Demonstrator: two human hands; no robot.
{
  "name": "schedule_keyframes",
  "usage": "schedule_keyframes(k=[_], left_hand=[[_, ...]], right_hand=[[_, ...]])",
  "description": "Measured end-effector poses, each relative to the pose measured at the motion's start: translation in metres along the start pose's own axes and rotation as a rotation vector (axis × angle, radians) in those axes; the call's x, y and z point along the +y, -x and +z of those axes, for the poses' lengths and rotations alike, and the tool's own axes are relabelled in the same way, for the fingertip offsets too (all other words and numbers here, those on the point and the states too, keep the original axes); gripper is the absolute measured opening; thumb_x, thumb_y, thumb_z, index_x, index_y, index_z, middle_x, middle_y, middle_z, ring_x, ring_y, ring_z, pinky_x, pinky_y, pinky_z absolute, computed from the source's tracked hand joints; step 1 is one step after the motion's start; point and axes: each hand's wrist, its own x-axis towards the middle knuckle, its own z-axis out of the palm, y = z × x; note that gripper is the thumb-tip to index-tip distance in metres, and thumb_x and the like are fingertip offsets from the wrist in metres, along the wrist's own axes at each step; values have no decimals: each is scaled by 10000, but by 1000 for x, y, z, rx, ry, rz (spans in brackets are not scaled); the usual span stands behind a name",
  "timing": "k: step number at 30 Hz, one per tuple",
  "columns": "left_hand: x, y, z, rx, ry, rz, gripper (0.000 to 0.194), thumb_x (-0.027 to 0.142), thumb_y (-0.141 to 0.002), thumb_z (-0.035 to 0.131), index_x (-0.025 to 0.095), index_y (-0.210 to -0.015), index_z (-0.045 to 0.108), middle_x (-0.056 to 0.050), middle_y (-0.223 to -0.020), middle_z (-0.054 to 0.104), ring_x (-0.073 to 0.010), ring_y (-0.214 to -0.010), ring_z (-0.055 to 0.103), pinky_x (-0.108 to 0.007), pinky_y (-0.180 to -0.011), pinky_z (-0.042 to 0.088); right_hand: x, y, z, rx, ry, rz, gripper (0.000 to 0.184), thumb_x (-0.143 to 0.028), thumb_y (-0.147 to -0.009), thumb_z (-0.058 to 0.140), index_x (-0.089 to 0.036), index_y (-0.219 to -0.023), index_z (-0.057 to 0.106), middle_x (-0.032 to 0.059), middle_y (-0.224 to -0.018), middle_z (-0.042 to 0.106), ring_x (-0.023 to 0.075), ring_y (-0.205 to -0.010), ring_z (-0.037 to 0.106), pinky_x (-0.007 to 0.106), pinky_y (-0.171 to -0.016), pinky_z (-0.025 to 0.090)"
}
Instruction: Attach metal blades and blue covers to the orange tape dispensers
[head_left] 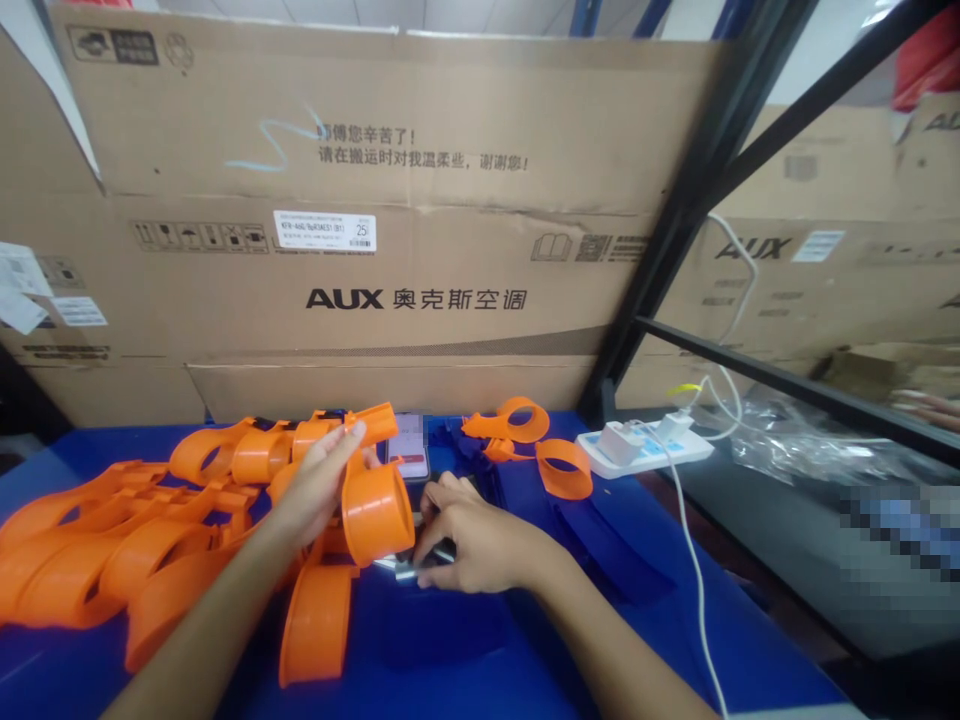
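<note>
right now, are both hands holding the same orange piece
No, the left hand holds the orange piece, while the right hand is beside it, fingers at some shiny parts.

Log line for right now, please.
left hand: holding orange part | right hand: at shiny pieces, grip unclear | phone: beyond hands | power strip: right side

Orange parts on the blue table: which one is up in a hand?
The orange part in the left hand, its wide ring toward the right hand. The other orange parts rest on the blue table.
</note>
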Motion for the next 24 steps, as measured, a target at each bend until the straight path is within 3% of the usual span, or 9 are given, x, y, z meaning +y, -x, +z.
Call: schedule_keyframes(k=[8,15,17,20,24], left_hand=[[-9,0,0,-76,-19,-18,420,575,-850,718,167,-787,640,-21,-717,687,-108,-545,580,-217,-563,469],[-16,2,4,-87,-117,-37,542,678,-862,626,147,-793,706,-45,-612,659,-151,-528,574,-238,-500,416],[-16,1,5,-75,-147,-12,542,680,-872,610,153,-790,707,-58,-643,688,-164,-551,592,-253,-528,434],[-17,0,6,-66,-182,-12,483,650,-884,619,174,-853,700,-67,-728,739,-182,-598,633,-272,-568,465],[-19,-1,3,-105,-197,-59,436,610,-889,640,188,-997,669,-68,-842,761,-197,-630,684,-286,-580,495]], right_hand=[[-1,-2,5,60,29,-58,59,-242,-833,754,-233,-853,809,72,-1001,607,265,-1006,494,394,-899,401],[6,-1,-3,145,-74,-76,99,-105,-804,661,-191,-759,682,43,-900,653,224,-941,574,355,-876,438],[7,1,-9,219,-198,-20,105,-121,-855,613,-198,-790,641,16,-820,654,193,-824,596,307,-766,454],[8,3,-17,390,-425,103,182,-274,-1003,505,-213,-860,600,-12,-722,649,157,-651,584,270,-622,424],[9,0,-19,652,-623,128,253,-440,-1007,549,-216,-933,639,-17,-666,633,162,-630,578,289,-628,436]])
